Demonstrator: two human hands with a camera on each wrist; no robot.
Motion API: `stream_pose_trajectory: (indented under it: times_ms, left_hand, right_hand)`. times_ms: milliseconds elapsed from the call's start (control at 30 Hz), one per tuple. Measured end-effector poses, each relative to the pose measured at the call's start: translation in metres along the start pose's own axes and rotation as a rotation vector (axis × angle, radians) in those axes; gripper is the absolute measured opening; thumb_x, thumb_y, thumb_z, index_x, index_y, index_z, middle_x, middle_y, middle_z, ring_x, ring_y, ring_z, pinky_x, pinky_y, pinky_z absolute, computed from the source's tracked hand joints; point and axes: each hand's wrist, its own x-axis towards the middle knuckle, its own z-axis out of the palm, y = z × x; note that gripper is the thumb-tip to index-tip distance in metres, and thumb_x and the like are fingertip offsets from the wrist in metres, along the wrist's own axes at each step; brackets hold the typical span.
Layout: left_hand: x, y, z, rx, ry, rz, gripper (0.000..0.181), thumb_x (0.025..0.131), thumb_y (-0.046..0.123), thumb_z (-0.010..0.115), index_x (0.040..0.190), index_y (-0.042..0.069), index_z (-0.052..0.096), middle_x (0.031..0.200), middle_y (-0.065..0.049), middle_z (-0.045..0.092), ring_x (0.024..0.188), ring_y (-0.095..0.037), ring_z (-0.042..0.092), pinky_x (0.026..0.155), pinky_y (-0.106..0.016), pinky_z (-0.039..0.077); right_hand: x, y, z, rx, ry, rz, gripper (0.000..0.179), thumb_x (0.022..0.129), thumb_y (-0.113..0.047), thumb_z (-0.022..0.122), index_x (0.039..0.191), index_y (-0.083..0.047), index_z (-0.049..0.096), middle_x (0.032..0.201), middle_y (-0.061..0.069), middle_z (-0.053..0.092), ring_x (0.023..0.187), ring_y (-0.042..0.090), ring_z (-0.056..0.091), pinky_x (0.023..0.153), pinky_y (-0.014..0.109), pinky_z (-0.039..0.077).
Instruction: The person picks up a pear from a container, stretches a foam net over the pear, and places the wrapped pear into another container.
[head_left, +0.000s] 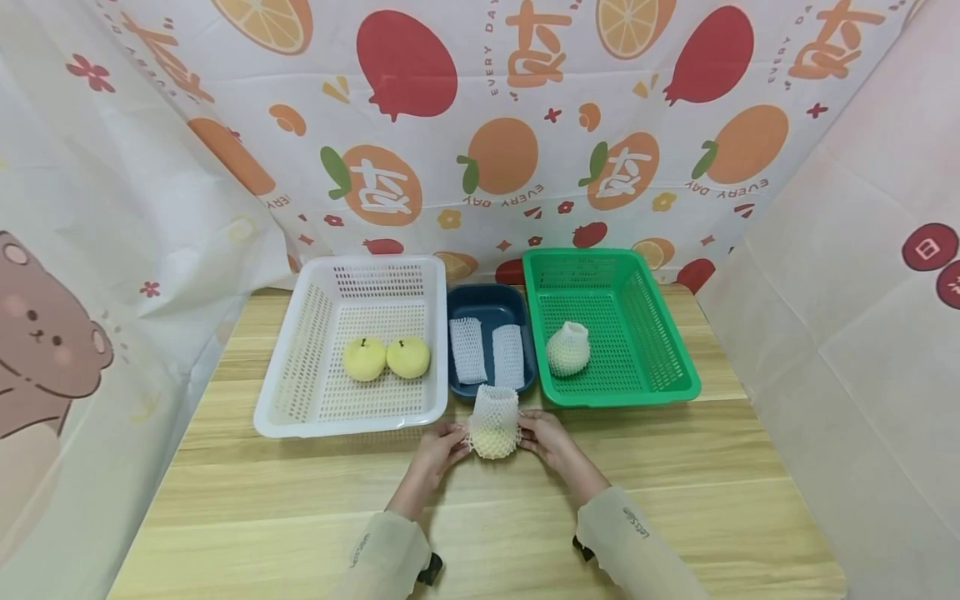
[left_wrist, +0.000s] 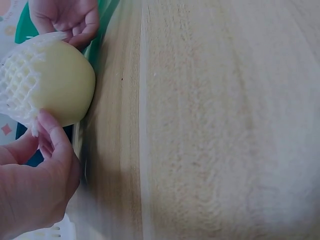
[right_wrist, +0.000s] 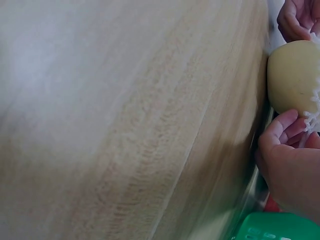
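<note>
A pale yellow pear (left_wrist: 70,82) sits partly inside a white foam net sleeve (head_left: 496,406), its lower part bare in both wrist views. On one side my left hand (head_left: 438,448) pinches the sleeve's edge between thumb and fingers, fingertips against the fruit. Opposite it, my right hand (head_left: 551,439) pinches the other edge of the netting. The sleeve's narrower upper end stands up loose above the pear in the head view. Just behind, a dark blue tray (head_left: 487,297) holds two flat foam sleeves (head_left: 468,350).
At the left stands a white basket (head_left: 300,367) with two bare yellow pears (head_left: 365,359). A green basket (head_left: 630,333) at the right contains one sleeved pear (head_left: 568,350). All stand on a wooden table (head_left: 300,517) before a fruit-print cloth (head_left: 502,108).
</note>
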Motion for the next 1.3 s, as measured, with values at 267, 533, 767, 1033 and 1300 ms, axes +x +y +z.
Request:
stream_pose_trajectory:
  times_ms: [267, 533, 767, 1033, 1300]
  left_hand:
    - [-0.002, 0.001, 0.001, 0.02, -0.038, -0.016, 0.028, 0.095, 0.008, 0.05, 0.112, -0.014, 0.043, 0.085, -0.01, 0.052, 0.069, -0.012, 0.055, 0.071, -0.024, 0.053]
    - [-0.006, 0.001, 0.0, 0.021, -0.099, -0.017, 0.037, 0.094, 0.017, 0.054, 0.113, -0.012, 0.043, 0.088, -0.009, 0.049, 0.075, -0.014, 0.054, 0.078, -0.029, 0.052]
    - [-0.008, -0.001, 0.001, -0.002, -0.131, 0.012, 0.024, 0.091, 0.007, 0.058, 0.103, -0.009, 0.046, 0.084, -0.006, 0.053, 0.073, -0.013, 0.054, 0.077, -0.028, 0.052]
    - [-0.008, 0.0, 0.002, -0.021, -0.122, 0.017, 0.021, 0.09, 0.004, 0.057, 0.102, -0.011, 0.047, 0.084, -0.007, 0.053, 0.071, -0.012, 0.056, 0.075, -0.027, 0.052]
    - [-0.008, 0.0, 0.002, -0.051, -0.126, 0.017, 0.011, 0.088, -0.002, 0.057, 0.094, -0.009, 0.05, 0.082, -0.007, 0.055, 0.07, -0.012, 0.056, 0.073, -0.025, 0.053]
  right_hand:
    - [-0.005, -0.002, 0.001, 0.012, 0.004, -0.008, 0.019, 0.094, -0.002, 0.045, 0.108, 0.011, 0.047, 0.082, 0.006, 0.054, 0.072, 0.013, 0.051, 0.067, 0.026, 0.048]
    - [0.003, 0.007, -0.002, -0.018, 0.013, -0.037, 0.021, 0.093, -0.006, 0.049, 0.107, 0.009, 0.05, 0.084, 0.009, 0.055, 0.074, 0.015, 0.051, 0.07, 0.03, 0.049]
    - [0.003, 0.009, -0.004, -0.002, -0.035, -0.059, 0.034, 0.094, -0.016, 0.053, 0.115, 0.01, 0.049, 0.088, 0.012, 0.056, 0.076, 0.016, 0.053, 0.074, 0.033, 0.051]
    - [-0.019, -0.002, 0.0, 0.179, -0.046, 0.071, 0.017, 0.091, -0.021, 0.055, 0.093, -0.004, 0.056, 0.083, 0.007, 0.053, 0.075, 0.017, 0.054, 0.075, 0.031, 0.05]
    - [-0.023, 0.001, -0.004, 0.216, -0.124, 0.093, 0.008, 0.092, -0.007, 0.055, 0.086, -0.006, 0.06, 0.082, 0.005, 0.06, 0.076, 0.014, 0.057, 0.078, 0.029, 0.05]
